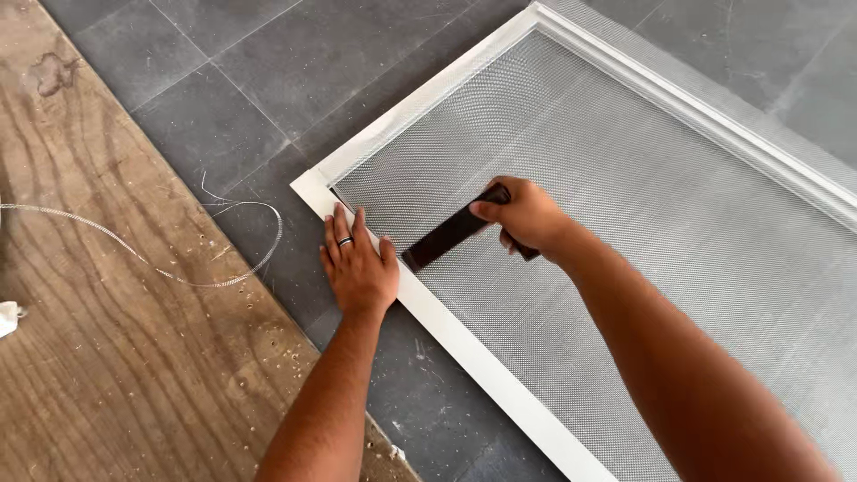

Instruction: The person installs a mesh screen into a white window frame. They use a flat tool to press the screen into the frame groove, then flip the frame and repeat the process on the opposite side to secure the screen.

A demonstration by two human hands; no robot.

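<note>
2 hands work at the near left corner of a white screen frame (464, 344) lying on the grey tile floor (268, 80). The left hand (359, 266) presses flat, fingers spread, on the frame's edge. Just beside it, the right hand (527, 217) is clamped on a dark flat tool (446, 237) set against the mesh (625, 223). A wooden board (107, 357) with a loose strip (178, 268) lies at far left

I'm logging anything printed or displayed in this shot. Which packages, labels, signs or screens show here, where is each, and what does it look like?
No packages, labels, signs or display screens.
Mesh screen: flat grey mesh in a white frame, lying on the grey tile floor.
Tool: dark brown flat bar, held by the right hand near the frame's corner; left hand rests on the frame.
</note>
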